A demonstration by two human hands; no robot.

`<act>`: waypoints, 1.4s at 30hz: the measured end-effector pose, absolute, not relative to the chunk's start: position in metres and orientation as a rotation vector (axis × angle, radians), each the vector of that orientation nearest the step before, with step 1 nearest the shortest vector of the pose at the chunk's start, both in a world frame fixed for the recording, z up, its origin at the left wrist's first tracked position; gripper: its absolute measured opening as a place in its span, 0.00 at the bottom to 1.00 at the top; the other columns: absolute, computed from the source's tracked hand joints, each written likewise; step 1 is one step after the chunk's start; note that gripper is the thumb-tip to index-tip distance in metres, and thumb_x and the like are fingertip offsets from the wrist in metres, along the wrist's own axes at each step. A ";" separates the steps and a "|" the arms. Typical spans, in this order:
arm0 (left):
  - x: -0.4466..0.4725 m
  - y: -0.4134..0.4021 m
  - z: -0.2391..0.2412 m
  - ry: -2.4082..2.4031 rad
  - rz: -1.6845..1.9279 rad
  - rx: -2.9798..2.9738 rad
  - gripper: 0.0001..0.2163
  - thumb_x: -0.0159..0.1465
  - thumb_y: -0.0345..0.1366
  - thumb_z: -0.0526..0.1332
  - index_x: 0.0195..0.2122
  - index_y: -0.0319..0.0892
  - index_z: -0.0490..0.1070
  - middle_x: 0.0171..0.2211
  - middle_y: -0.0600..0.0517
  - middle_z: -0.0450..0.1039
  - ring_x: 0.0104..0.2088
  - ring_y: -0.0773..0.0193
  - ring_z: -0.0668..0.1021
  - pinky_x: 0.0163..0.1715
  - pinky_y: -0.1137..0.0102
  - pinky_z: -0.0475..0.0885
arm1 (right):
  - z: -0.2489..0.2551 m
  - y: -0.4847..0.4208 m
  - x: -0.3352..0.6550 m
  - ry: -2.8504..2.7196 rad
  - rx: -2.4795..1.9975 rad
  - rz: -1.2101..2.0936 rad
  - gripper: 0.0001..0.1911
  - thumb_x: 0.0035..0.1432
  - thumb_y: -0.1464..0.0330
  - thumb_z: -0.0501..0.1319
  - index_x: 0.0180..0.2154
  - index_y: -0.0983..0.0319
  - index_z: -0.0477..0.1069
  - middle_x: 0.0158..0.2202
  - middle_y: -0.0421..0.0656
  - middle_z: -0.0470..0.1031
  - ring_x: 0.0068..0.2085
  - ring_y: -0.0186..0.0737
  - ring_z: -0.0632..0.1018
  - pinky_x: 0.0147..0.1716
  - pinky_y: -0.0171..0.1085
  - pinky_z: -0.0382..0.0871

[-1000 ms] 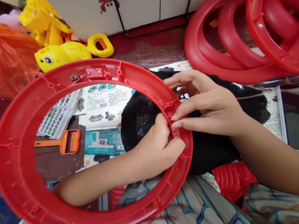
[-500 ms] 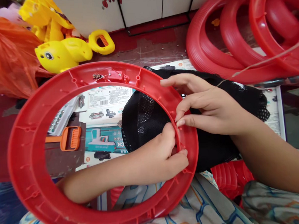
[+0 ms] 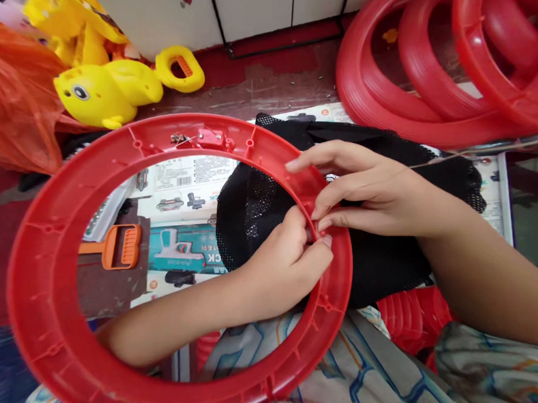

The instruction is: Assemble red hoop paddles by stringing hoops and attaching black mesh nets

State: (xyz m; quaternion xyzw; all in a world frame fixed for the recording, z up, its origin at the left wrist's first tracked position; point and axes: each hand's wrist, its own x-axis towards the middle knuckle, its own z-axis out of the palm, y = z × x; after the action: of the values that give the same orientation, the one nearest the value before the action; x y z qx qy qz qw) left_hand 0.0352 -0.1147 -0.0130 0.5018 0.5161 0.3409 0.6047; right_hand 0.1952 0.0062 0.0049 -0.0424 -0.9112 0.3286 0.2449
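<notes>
A large red plastic ring leans over my lap, its hollow ribbed side facing me. A small red part with fine wires sits in its far channel. My left hand reaches through the opening and is closed on the right-hand inner rim, thumb inside the channel. Right beside it, my right hand presses thumb and fingertips together at the same rim; anything between them is hidden. A thin cord trails away to the right from behind that hand. Black mesh cloth lies beneath the ring.
Several red rings are stacked at the back right. Yellow toy parts and an orange plastic bag are at the back left. Printed cardboard, an orange handle and a dark screen-like panel lie on the work surface.
The ring has shifted slightly left. My left hand has slid a little up along the rim, closer to my right fingertips. The cord now hangs lower and flatter.
</notes>
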 end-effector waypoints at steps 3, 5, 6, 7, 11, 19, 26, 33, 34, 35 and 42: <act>0.032 -0.113 -0.009 1.189 0.744 1.229 0.08 0.67 0.34 0.54 0.46 0.43 0.61 0.44 0.53 0.69 0.44 0.63 0.73 0.44 0.66 0.67 | 0.005 0.008 0.197 -2.510 -0.094 0.922 0.05 0.63 0.70 0.62 0.36 0.60 0.77 0.63 0.46 0.65 0.62 0.39 0.69 0.61 0.39 0.67; 0.030 -0.112 -0.006 1.197 0.705 1.248 0.07 0.67 0.34 0.54 0.46 0.43 0.60 0.45 0.52 0.69 0.46 0.62 0.72 0.46 0.66 0.67 | 0.005 0.008 0.197 -2.518 -0.104 0.964 0.05 0.63 0.70 0.62 0.36 0.59 0.77 0.64 0.45 0.63 0.63 0.38 0.67 0.62 0.38 0.66; 0.029 -0.112 -0.005 1.205 0.681 1.246 0.07 0.67 0.35 0.54 0.45 0.43 0.60 0.45 0.52 0.70 0.46 0.62 0.72 0.46 0.65 0.67 | 0.005 0.008 0.196 -2.521 -0.131 0.986 0.05 0.63 0.69 0.62 0.36 0.59 0.77 0.65 0.45 0.62 0.64 0.39 0.67 0.63 0.39 0.65; 0.029 -0.111 -0.004 1.215 0.659 1.237 0.07 0.67 0.36 0.54 0.45 0.43 0.60 0.44 0.52 0.70 0.46 0.61 0.73 0.46 0.64 0.68 | 0.004 0.007 0.196 -2.524 -0.159 1.009 0.05 0.63 0.67 0.63 0.35 0.60 0.77 0.65 0.45 0.62 0.64 0.40 0.66 0.65 0.41 0.63; 0.026 -0.109 -0.006 1.204 0.629 1.210 0.08 0.67 0.39 0.54 0.44 0.43 0.60 0.42 0.52 0.70 0.45 0.59 0.74 0.45 0.62 0.69 | 0.004 0.008 0.194 -2.523 -0.200 1.101 0.07 0.61 0.64 0.65 0.34 0.60 0.76 0.66 0.48 0.60 0.67 0.46 0.62 0.69 0.48 0.56; 0.027 -0.108 -0.010 1.148 0.563 1.155 0.10 0.67 0.38 0.54 0.47 0.42 0.60 0.42 0.51 0.69 0.43 0.60 0.73 0.48 0.58 0.69 | 0.005 0.006 0.193 -2.522 -0.234 1.169 0.08 0.62 0.67 0.63 0.31 0.62 0.76 0.65 0.45 0.61 0.66 0.44 0.63 0.68 0.46 0.56; 0.024 -0.109 -0.004 1.067 0.585 1.079 0.09 0.66 0.37 0.54 0.45 0.43 0.57 0.37 0.55 0.65 0.35 0.66 0.69 0.39 0.64 0.70 | -0.005 0.005 0.191 -2.386 -0.180 1.145 0.05 0.62 0.69 0.63 0.33 0.60 0.75 0.63 0.41 0.60 0.67 0.44 0.60 0.65 0.47 0.61; 0.020 -0.108 -0.006 1.055 0.538 1.072 0.08 0.66 0.39 0.54 0.42 0.43 0.58 0.36 0.52 0.68 0.36 0.63 0.72 0.43 0.60 0.72 | -0.011 0.009 0.188 -2.401 -0.061 1.155 0.04 0.60 0.73 0.65 0.36 0.58 0.75 0.64 0.38 0.56 0.66 0.47 0.61 0.64 0.50 0.64; 0.021 -0.108 -0.007 1.053 0.538 1.077 0.08 0.66 0.40 0.54 0.43 0.42 0.58 0.35 0.52 0.68 0.37 0.62 0.72 0.43 0.59 0.72 | -0.010 0.010 0.188 -2.425 -0.060 1.160 0.04 0.59 0.74 0.66 0.36 0.58 0.75 0.65 0.38 0.56 0.66 0.48 0.62 0.65 0.51 0.63; 0.021 -0.108 -0.008 1.049 0.538 1.088 0.09 0.66 0.40 0.54 0.44 0.42 0.59 0.35 0.52 0.69 0.38 0.61 0.73 0.45 0.59 0.72 | -0.009 0.011 0.189 -2.448 -0.065 1.157 0.05 0.58 0.74 0.67 0.36 0.58 0.76 0.65 0.38 0.55 0.65 0.49 0.63 0.65 0.52 0.62; 0.020 -0.109 -0.011 1.045 0.534 1.109 0.11 0.66 0.41 0.54 0.46 0.42 0.60 0.37 0.50 0.72 0.40 0.58 0.76 0.50 0.55 0.72 | -0.006 0.012 0.194 -2.489 -0.070 1.110 0.09 0.57 0.74 0.66 0.39 0.54 0.76 0.67 0.35 0.53 0.66 0.50 0.63 0.65 0.51 0.64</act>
State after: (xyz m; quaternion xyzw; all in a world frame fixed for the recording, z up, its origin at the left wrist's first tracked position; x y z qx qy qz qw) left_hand 0.0197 -0.1092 -0.0106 0.4960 0.4678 0.2390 0.6914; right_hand 0.1937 0.0124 -0.0065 -0.0252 -0.8934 0.3985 0.2061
